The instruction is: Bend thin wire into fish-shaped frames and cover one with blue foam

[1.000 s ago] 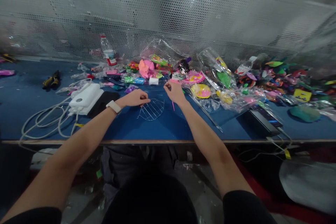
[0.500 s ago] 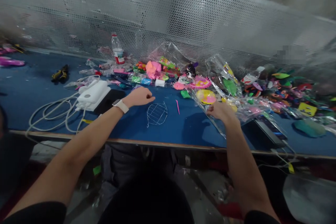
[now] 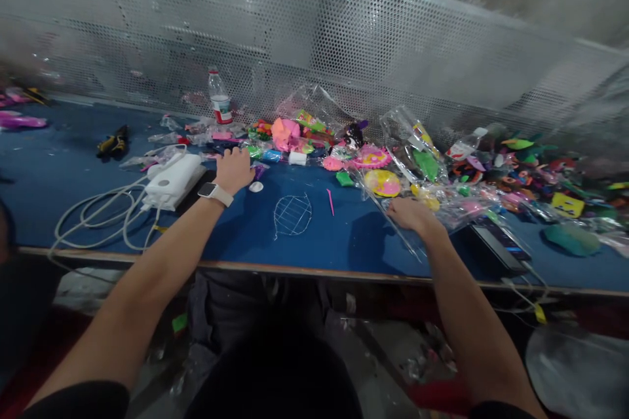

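My left hand (image 3: 234,171), with a white-banded watch on its wrist, reaches palm down to the near edge of a row of small packets. Its fingers are bent and a little apart, the tips partly hidden. Beside its thumb lie a purple packet (image 3: 258,171) and a white disc (image 3: 256,187). My right hand (image 3: 409,213) is low over a clear plastic bag (image 3: 405,239), fingers curled in; whatever they hold is hidden. Between the hands, a leaf-shaped wire frame (image 3: 293,215) with crossing wires lies flat on the blue table (image 3: 314,252). A thin pink tool (image 3: 331,202) is right of it.
Colourful clay pieces and plastic packets line the back, including a yellow disc (image 3: 382,183) and a green lump (image 3: 344,179). A bottle (image 3: 221,101) stands by the perforated metal screen (image 3: 295,19). Left is a white power bank (image 3: 173,181) with looped cables; right, a phone (image 3: 501,240).
My left hand has moved left and away from me, from above the wire frame to the packets, uncovering the white disc. My right hand stays nearly in place. The view has shifted slightly.
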Demonstrator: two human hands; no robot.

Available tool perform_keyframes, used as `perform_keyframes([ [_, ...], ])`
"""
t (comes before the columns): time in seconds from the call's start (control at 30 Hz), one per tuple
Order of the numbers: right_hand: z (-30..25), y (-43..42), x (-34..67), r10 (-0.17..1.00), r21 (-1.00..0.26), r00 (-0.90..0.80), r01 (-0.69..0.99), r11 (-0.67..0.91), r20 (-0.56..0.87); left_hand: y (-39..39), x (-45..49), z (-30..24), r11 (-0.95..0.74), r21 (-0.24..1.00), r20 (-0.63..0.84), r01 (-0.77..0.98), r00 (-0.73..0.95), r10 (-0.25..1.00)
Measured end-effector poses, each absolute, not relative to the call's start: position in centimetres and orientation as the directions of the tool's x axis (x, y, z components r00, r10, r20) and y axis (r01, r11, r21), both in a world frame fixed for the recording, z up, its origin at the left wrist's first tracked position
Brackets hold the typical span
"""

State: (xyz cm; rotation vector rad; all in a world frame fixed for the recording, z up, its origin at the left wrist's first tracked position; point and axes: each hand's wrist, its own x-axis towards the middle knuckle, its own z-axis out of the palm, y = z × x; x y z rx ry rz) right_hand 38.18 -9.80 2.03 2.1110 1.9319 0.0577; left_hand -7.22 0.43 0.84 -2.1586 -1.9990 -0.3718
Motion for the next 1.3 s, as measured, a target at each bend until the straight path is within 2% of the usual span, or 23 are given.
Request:
perform_keyframes([
  [0.1, 2.4, -10.6, 38.4, 0.978, 0.265, 0.099, 0.963, -0.047, -0.185, 0.9, -8.1, 0.6, -0.031, 0.06, 0.307, 0.998, 0.011, 0.952],
  [0.2, 2.7, -11.7, 39.3, 0.981, 0.243, 0.066, 0.97, -0.02, -0.184, 1.5, -9.1, 0.2, -0.001, 0.058, 0.283, 0.998, -0.015, 0.959],
  [0.37, 2.3, -13.7, 41.3, 0.989, 0.197, 0.132, 0.974, -0.116, -0.069, 2.1, -10.1, -0.4, -0.022, 0.024, 0.287, 0.999, 0.015, 0.958],
  [0.5, 1.2, -15.6, 42.9, 0.995, 0.062, 0.078, 0.995, -0.082, 0.068, 2.6, -10.5, -0.6, 0.026, 0.028, 0.255, 0.999, -0.032, 0.966],
  [0.6, 0.5, -16.9, 44.0, 0.983, -0.055, 0.092, 0.995, -0.085, 0.156, 2.7, -10.7, -0.7, 0.013, 0.058, 0.219, 0.998, -0.025, 0.975],
  [0.7, 0.5, -18.0, 44.2, 0.971, -0.152, 0.058, 0.988, -0.023, 0.231, 2.4, -10.6, -0.4, -0.011, 0.083, 0.228, 0.996, -0.008, 0.974],
  [0.93, 3.1, -18.9, 39.6, 0.932, -0.265, 0.026, 0.961, 0.076, 0.362, 2.0, -10.6, 1.3, 0.015, 0.119, 0.437, 0.993, -0.066, 0.897],
  [1.13, 4.5, -16.9, 34.0, 0.886, -0.395, -0.056, 0.881, 0.261, 0.461, 2.0, -11.1, 3.0, -0.019, 0.248, 0.463, 0.969, -0.101, 0.881],
  [1.3, 5.2, -14.2, 29.4, 0.873, -0.515, -0.136, 0.76, 0.395, 0.468, 1.4, -11.0, 4.1, -0.133, 0.352, 0.659, 0.926, -0.144, 0.738],
])
